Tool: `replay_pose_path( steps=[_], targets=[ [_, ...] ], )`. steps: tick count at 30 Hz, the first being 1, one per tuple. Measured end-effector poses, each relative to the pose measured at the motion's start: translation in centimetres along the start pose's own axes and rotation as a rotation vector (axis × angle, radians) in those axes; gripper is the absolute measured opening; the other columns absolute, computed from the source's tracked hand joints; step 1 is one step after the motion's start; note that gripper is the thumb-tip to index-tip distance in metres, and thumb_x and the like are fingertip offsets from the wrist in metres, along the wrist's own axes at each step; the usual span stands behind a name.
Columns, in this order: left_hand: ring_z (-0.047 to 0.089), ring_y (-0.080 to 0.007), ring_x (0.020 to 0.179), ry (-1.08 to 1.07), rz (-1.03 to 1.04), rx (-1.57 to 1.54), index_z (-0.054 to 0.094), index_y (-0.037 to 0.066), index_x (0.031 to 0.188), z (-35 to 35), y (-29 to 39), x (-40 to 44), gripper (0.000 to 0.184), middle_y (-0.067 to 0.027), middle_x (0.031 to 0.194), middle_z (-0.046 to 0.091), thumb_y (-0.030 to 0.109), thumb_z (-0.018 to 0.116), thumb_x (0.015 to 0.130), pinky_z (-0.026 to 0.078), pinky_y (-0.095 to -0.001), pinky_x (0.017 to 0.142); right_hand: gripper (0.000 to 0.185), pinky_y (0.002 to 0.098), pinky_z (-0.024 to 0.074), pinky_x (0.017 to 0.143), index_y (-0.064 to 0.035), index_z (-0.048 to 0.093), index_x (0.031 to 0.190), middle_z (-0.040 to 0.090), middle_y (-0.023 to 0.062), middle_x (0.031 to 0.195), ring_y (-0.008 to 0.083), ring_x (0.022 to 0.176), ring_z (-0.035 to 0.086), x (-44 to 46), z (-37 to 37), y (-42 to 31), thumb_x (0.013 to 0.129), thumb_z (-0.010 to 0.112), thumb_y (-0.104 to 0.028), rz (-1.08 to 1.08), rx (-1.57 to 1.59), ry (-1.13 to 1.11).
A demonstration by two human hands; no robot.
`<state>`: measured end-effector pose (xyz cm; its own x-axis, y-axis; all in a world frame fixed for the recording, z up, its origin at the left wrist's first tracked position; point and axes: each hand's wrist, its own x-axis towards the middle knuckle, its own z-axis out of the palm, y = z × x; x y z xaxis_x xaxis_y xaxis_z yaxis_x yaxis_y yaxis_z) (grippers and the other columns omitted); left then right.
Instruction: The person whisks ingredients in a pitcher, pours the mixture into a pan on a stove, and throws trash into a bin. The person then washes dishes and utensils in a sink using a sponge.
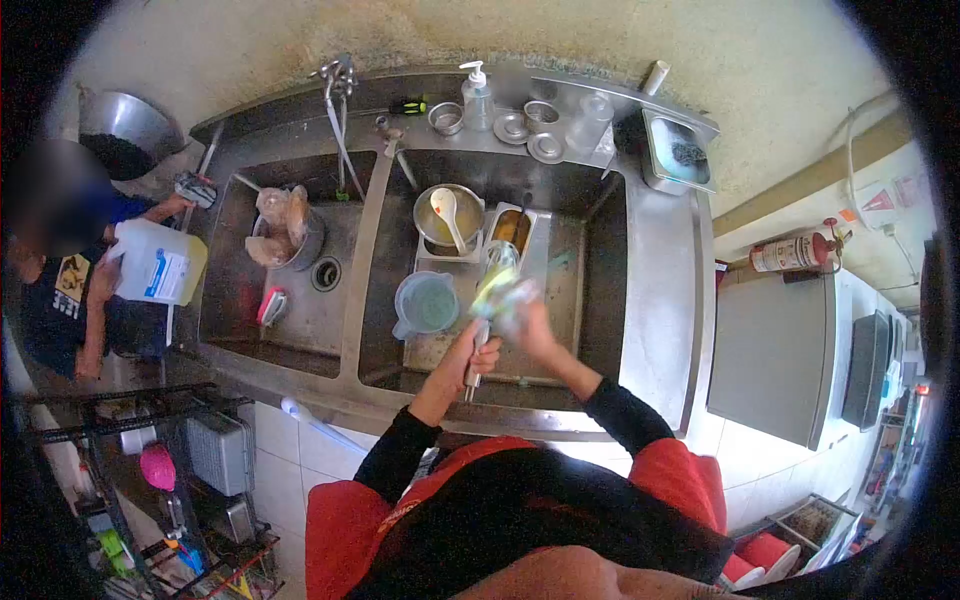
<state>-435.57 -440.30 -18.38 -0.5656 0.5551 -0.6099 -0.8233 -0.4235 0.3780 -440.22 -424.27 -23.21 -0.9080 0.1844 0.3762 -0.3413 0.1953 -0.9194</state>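
The whisk [483,329] is held above the right basin [555,335], wires up and away from the body. The left hand [472,355] has its fingers clamped around the handle, probably to steady it while leaving the wire end free. The right hand [533,326] is at a blurred, pale green sponge [496,293], or perhaps a cloth, against the whisk near the wires; its fingers seem closed on it, but blur hides exactly how. Working over the basin likely lets drips fall inside.

Counts: one whisk and one sponge in hand; below, one pot [418,212] with one spoon [444,206] leaning in it, one pan [493,224] and one jug [402,296]. The pot and pan stand side by side, perhaps to keep the near part free. Behind, on the surface [300,135], are two lids [511,128], two cups [447,119] and one pump bottle [479,105], presumably within reach.
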Motion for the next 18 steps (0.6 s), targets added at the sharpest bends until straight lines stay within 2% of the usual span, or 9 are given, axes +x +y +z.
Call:
replay_pose_path(
  steps=[3, 5, 7, 10, 13, 15, 16, 17, 18],
  targets=[
    [0.024, -0.003, 0.029, -0.128, -0.136, -0.244, 0.041, 0.011, 0.093, -1.6, 0.1, -0.1, 0.031, 0.0041, 0.045, 0.03, 0.038, 0.028, 0.086, 0.023, -0.0154, 0.026, 0.019, 0.0347, 0.0425, 0.069, -0.0062, 0.055, 0.082, 0.051, 0.0136, 0.091, 0.0257, 0.078, 0.051, 1.4, -0.3, -1.9, 0.063, 0.055, -0.001, -0.302, -0.349, -0.384],
    [0.022, -0.0015, 0.029, -0.291, -0.3, -0.247, 0.042, 0.014, 0.099, -1.5, -0.3, -0.9, 0.035, 0.0047, 0.045, 0.028, 0.043, 0.027, 0.085, 0.022, -0.016, 0.026, 0.017, 0.0369, 0.0423, 0.071, -0.0069, 0.057, 0.076, 0.05, 0.0143, 0.091, 0.0291, 0.083, 0.049, 5.3, -1.0, -2.2, 0.06, 0.059, -0.002, 0.02, -0.336, -0.199],
    [0.022, -0.0018, 0.028, -0.23, -0.285, -0.331, 0.04, 0.016, 0.105, -1.2, 0.6, -1.7, 0.037, 0.0047, 0.044, 0.028, 0.043, 0.026, 0.085, 0.021, -0.016, 0.026, 0.015, 0.0359, 0.0423, 0.073, -0.006, 0.057, 0.074, 0.051, 0.0133, 0.089, 0.0307, 0.084, 0.049, 3.9, -0.2, -4.2, 0.059, 0.06, -0.002, -0.167, -0.404, -0.155],
    [0.022, -0.0024, 0.027, -0.184, -0.274, -0.274, 0.037, 0.018, 0.114, -2.4, 1.0, -1.9, 0.041, 0.0044, 0.043, 0.028, 0.045, 0.024, 0.085, 0.02, -0.0161, 0.025, 0.02, 0.0355, 0.0406, 0.073, -0.0071, 0.057, 0.082, 0.054, 0.0129, 0.087, 0.0276, 0.09, 0.048, 2.7, 0.4, -4.8, 0.062, 0.057, -0.006, -0.56, -0.355, -0.577],
    [0.025, -0.0039, 0.028, -0.2, -0.234, 0.004, 0.04, 0.015, 0.112, -1.3, 1.5, -2.7, 0.046, 0.0033, 0.043, 0.03, 0.049, 0.025, 0.083, 0.023, -0.0181, 0.026, 0.023, 0.0313, 0.0425, 0.072, -0.0096, 0.052, 0.094, 0.055, 0.0124, 0.087, 0.0233, 0.085, 0.053, 6.8, 0.1, -3.6, 0.071, 0.052, -0.01, -0.062, -0.234, -0.188],
    [0.027, -0.006, 0.029, -0.021, -0.187, 0.346, 0.038, 0.01, 0.113, -1.3, 1.1, -2.7, 0.048, 0.0022, 0.044, 0.033, 0.047, 0.029, 0.083, 0.025, -0.0207, 0.027, 0.02, 0.03, 0.044, 0.072, -0.0071, 0.052, 0.095, 0.056, 0.0106, 0.09, 0.0209, 0.08, 0.055, 7.0, -0.4, -3.1, 0.076, 0.048, -0.015, 0.241, 0.018, -0.322],
    [0.028, -0.0067, 0.029, 0.041, -0.172, 0.46, 0.038, 0.009, 0.113, -1.4, 0.7, -2.6, 0.049, 0.0019, 0.044, 0.034, 0.046, 0.03, 0.083, 0.025, -0.0215, 0.027, 0.022, 0.0308, 0.0445, 0.073, -0.0058, 0.051, 0.095, 0.056, 0.0097, 0.091, 0.0206, 0.081, 0.055, 6.5, -0.3, -2.6, 0.077, 0.047, -0.016, 0.574, 0.555, -0.327],
    [0.032, -0.0087, 0.03, 0.124, 0.393, 0.899, 0.042, 0.007, 0.099, -1.6, -0.2, -2.2, 0.039, 0.0002, 0.045, 0.037, 0.041, 0.032, 0.084, 0.027, -0.0237, 0.028, 0.024, 0.0316, 0.0451, 0.073, -0.0045, 0.051, 0.096, 0.057, 0.0088, 0.092, 0.0202, 0.082, 0.055, 5.9, -0.2, -1.5, 0.077, 0.046, -0.018, 0.899, 1.098, -0.309],
    [0.035, -0.0097, 0.03, 0.129, 0.686, 1.102, 0.044, 0.006, 0.092, -1.7, -0.6, -1.4, 0.036, -0.0006, 0.046, 0.038, 0.039, 0.033, 0.084, 0.028, -0.0248, 0.028, 0.027, 0.0335, 0.0446, 0.076, -0.0046, 0.051, 0.097, 0.057, 0.0074, 0.093, 0.0201, 0.084, 0.055, 5.4, 0.2, 0.3, 0.076, 0.048, -0.021, 0.991, 1.11, -0.252]
  ],
)
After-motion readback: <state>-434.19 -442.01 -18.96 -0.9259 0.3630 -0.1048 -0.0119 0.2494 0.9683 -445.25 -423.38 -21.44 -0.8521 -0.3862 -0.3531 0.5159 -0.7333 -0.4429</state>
